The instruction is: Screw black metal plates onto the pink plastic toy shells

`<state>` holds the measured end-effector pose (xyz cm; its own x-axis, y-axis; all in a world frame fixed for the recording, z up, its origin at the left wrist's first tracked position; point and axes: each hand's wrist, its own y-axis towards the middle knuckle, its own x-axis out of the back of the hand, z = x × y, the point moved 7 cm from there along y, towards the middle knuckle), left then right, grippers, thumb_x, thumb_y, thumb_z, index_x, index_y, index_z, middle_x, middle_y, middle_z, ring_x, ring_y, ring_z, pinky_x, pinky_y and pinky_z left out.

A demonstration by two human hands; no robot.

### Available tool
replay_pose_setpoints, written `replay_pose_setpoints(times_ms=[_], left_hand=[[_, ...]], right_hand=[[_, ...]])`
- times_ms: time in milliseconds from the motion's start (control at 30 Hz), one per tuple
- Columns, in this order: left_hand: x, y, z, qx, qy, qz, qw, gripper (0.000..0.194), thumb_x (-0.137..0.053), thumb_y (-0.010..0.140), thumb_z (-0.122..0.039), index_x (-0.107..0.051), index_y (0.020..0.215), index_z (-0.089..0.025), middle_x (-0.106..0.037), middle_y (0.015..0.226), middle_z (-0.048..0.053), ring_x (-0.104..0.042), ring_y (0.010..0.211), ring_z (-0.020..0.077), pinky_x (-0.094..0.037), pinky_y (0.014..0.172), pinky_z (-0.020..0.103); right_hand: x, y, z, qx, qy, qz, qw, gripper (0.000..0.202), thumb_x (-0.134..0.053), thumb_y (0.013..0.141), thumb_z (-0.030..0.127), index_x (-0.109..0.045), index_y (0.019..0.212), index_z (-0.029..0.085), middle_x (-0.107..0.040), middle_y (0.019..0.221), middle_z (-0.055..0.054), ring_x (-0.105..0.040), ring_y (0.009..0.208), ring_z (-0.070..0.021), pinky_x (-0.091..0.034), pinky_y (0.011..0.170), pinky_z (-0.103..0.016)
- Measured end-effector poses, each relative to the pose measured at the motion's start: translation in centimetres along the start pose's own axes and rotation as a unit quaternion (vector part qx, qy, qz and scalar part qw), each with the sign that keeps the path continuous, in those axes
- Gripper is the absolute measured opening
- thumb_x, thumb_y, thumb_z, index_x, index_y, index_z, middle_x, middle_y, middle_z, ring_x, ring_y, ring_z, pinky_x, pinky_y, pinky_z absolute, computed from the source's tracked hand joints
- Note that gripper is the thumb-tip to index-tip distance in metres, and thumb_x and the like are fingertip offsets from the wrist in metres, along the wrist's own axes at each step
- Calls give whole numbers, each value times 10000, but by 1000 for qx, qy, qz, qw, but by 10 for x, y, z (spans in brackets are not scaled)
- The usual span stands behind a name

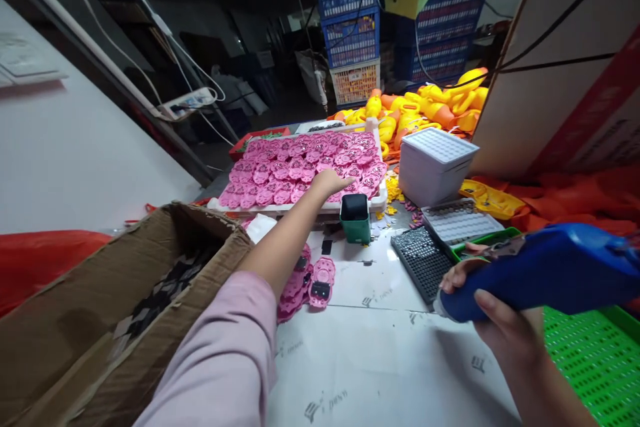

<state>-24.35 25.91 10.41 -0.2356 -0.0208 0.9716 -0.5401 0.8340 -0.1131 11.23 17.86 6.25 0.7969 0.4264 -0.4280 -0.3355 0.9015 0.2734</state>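
Observation:
My left hand [331, 181] reaches over the near right part of a white tray [384, 195] packed with rows of pink flower-edged plastic parts [295, 170]. One digit points right; the other fingers are hidden behind the hand. Wrapped around a blue electric screwdriver [530, 273], my right hand [500, 310] is at the right, the tool's pale tip pointing left. A green box with a black insert [355, 220] stands just in front of the tray. Nearer me, a pink part with a black piece [321, 282] lies beside a pink stack [295, 293].
A cardboard box [200, 280] with black pieces stands at left. At right are a black grid tray [423, 263], a white box [437, 167] and a green basket [595, 360]. Yellow and orange parts [430, 110] are heaped behind; blue crates [350, 33] are stacked farther back.

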Motion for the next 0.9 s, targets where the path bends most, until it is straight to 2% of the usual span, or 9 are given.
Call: replay_pose_setpoints(times_ms=[167, 300, 433, 500, 600, 667, 700, 800, 900], left_hand=[[-14, 17, -15, 7, 45, 51, 998, 360, -578, 914, -433, -610, 1127, -144, -633, 1157, 87, -615, 1054, 221, -492, 924, 444], [-16, 16, -14, 17, 53, 56, 997, 319, -591, 913, -400, -615, 1103, -145, -641, 1111, 77, -629, 1000, 206, -519, 877, 416], [6, 6, -15, -8, 10, 4, 1000, 462, -727, 755, -458, -641, 1025, -93, -679, 1037, 135, -645, 977, 282, -505, 815, 361], [24, -8, -16, -36, -26, -32, 999, 587, -739, 710, -476, -600, 1129, -88, -667, 1096, 150, -638, 993, 289, -492, 795, 325], [46, -49, -17, -92, -75, -69, 991, 668, -714, 714, -460, -512, 1273, -155, -623, 1204, 101, -619, 1008, 219, -483, 812, 278], [55, -89, -20, -160, -134, -84, 974, 630, -716, 702, -418, -532, 1255, -178, -616, 1180, 85, -614, 970, 202, -493, 797, 284], [54, -112, -22, -194, -158, -73, 965, 596, -706, 709, -394, -545, 1245, -190, -616, 1159, 77, -612, 950, 201, -498, 791, 298], [33, -179, -28, -269, -136, -7, 953, 506, -690, 702, -308, -603, 1188, -200, -608, 1124, 66, -585, 1001, 221, -481, 876, 346], [-11, -225, -30, -280, -52, 88, 955, 548, -666, 706, -239, -594, 1248, -200, -574, 1133, 84, -541, 1056, 257, -452, 932, 399]], right_hand=[[2, -2, -2, -5, -17, -7, 1000, 394, -714, 729, 376, -549, 1062, 245, -610, 724, -13, -612, 640, -182, -545, 612, -347], [7, -2, -6, -18, -27, -19, 999, 411, -717, 726, 380, -550, 1075, 243, -608, 732, -9, -612, 651, -183, -540, 625, -351], [7, -1, -3, -13, -24, -25, 999, 386, -726, 719, 386, -565, 1044, 252, -612, 734, -2, -612, 664, -180, -544, 644, -356], [6, 0, -1, -14, -20, -30, 999, 403, -736, 705, 387, -570, 1046, 251, -614, 732, -3, -611, 653, -183, -540, 628, -357], [5, 0, 3, -9, -20, -46, 999, 442, -764, 673, 381, -576, 1049, 247, -612, 711, -3, -609, 640, -187, -535, 625, -361], [4, 1, 4, -9, -18, -51, 999, 440, -776, 663, 372, -581, 1037, 247, -614, 701, -2, -609, 635, -185, -533, 629, -358], [3, 1, 5, -10, -15, -51, 999, 433, -778, 662, 369, -584, 1030, 249, -617, 701, -2, -609, 634, -184, -533, 630, -356], [1, 1, 6, -10, -7, -42, 999, 425, -788, 651, 380, -588, 1002, 248, -622, 693, 0, -609, 625, -183, -537, 617, -352], [-1, 1, 6, -10, -5, -38, 999, 462, -799, 636, 373, -579, 1021, 244, -626, 685, 7, -611, 614, -180, -540, 606, -349]])
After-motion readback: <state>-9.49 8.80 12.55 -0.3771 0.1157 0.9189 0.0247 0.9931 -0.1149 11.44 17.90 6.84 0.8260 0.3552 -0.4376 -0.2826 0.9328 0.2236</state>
